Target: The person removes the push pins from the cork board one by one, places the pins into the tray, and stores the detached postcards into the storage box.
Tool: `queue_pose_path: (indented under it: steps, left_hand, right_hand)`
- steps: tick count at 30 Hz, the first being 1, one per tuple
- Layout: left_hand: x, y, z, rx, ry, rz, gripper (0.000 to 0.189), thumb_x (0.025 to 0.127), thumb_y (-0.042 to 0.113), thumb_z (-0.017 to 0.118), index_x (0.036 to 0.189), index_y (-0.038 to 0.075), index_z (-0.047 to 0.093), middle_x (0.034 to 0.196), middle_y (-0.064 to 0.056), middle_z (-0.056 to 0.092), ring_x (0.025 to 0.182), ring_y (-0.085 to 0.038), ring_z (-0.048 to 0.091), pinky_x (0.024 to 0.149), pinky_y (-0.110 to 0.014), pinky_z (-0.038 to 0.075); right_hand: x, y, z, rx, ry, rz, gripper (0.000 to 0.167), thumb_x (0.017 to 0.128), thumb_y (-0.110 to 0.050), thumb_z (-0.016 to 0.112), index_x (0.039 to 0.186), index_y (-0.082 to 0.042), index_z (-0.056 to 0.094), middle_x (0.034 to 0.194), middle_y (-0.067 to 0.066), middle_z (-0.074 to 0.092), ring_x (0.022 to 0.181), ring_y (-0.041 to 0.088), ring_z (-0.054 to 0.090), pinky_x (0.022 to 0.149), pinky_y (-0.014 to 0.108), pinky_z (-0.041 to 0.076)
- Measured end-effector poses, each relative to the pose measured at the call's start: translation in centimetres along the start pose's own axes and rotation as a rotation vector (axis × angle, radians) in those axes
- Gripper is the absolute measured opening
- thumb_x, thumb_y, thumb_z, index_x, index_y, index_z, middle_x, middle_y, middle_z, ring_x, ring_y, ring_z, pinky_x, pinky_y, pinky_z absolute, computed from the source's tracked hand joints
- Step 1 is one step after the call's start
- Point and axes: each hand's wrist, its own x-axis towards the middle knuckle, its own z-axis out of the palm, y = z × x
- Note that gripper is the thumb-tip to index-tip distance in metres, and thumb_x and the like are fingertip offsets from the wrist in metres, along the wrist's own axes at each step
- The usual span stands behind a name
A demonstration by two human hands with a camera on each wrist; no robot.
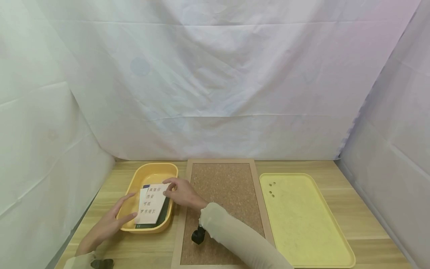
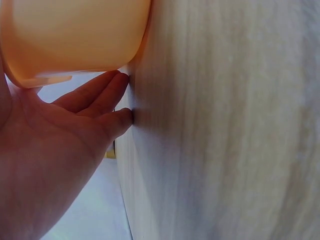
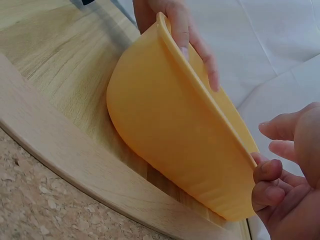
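In the head view a deep yellow bin [image 1: 156, 168] stands at the left of the table. In it lies a white card [image 1: 151, 203] with brown handwritten characters, over a dark green flat item [image 1: 163, 213]; a blue corner shows behind. My left hand [image 1: 109, 222] rests at the bin's left side, thumb at the card's lower left edge and other fingers extended along the outside wall in the left wrist view. My right hand [image 1: 183, 192] is bent at the card's upper right edge, thumb and index fingertips overlapping it. I cannot tell whether they pinch it.
Right of the bin lies a wood-framed cork board [image 1: 221, 186], under my right forearm. Farther right is a yellow tray [image 1: 302, 224] with several small dark bits [image 1: 270, 192] near its far left corner. White curtains [image 1: 215, 138] hang at the back and both sides.
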Motion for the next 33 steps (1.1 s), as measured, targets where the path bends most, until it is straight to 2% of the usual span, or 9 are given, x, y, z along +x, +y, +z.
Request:
queue_pose_path:
  steps: [4,14,19,23,26,33]
  left_hand:
    - [0.1,0.0,0.0,-0.009,0.011,0.003,0.075,0.095,0.04,0.065,0.156,0.025,0.025,0.163,-0.021,0.016,0.145,-0.055,0.011,0.101,-0.081,0.017]
    - [0.3,-0.3,0.1,0.002,0.011,-0.002,0.075,0.095,0.043,0.064,0.157,0.027,0.024,0.163,-0.021,0.015,0.145,-0.056,0.011,0.1,-0.081,0.017]
    - [0.3,-0.2,0.1,0.016,0.009,0.002,0.075,0.095,0.043,0.064,0.157,0.026,0.024,0.163,-0.022,0.017,0.144,-0.056,0.013,0.1,-0.081,0.019]
    - [0.3,-0.1,-0.1,0.039,0.008,0.007,0.076,0.095,0.042,0.064,0.157,0.024,0.023,0.162,-0.024,0.018,0.143,-0.057,0.015,0.099,-0.08,0.021]
    - [0.3,-0.1,-0.1,0.053,0.002,0.006,0.077,0.095,0.042,0.063,0.157,0.023,0.023,0.162,-0.024,0.017,0.143,-0.057,0.015,0.099,-0.08,0.021]
    - [0.4,0.5,-0.6,0.107,0.011,0.071,0.073,0.097,0.04,0.062,0.156,0.014,0.027,0.159,-0.027,0.022,0.141,-0.058,0.02,0.1,-0.079,0.024]
  right_hand:
    - [0.0,0.0,-0.2,0.006,-0.007,-0.006,0.036,0.094,-0.023,0.067,0.13,-0.016,0.064,0.094,-0.009,0.064,0.064,0.006,0.054,0.053,0.021,0.047]
    - [-0.1,0.1,-0.5,-0.002,-0.005,0.029,0.035,0.095,-0.024,0.067,0.128,-0.017,0.064,0.097,-0.006,0.063,0.068,0.008,0.057,0.055,0.022,0.05]
    - [-0.2,0.2,-0.7,0.012,-0.009,-0.004,0.031,0.095,-0.023,0.066,0.126,-0.02,0.065,0.098,-0.006,0.064,0.066,0.008,0.057,0.054,0.023,0.05]
    - [-0.2,0.3,-1.0,0.021,-0.011,-0.042,0.029,0.096,-0.021,0.066,0.125,-0.021,0.065,0.098,-0.006,0.065,0.076,0.005,0.058,0.059,0.022,0.051]
    - [-0.3,0.1,-1.8,0.01,-0.003,-0.038,0.029,0.097,-0.021,0.065,0.126,-0.019,0.064,0.1,-0.006,0.065,0.085,0.006,0.058,0.065,0.022,0.051]
    - [-0.7,0.5,-5.1,0.0,0.009,-0.063,0.031,0.1,-0.022,0.059,0.13,-0.015,0.063,0.108,-0.002,0.064,0.084,0.01,0.058,0.065,0.025,0.052]
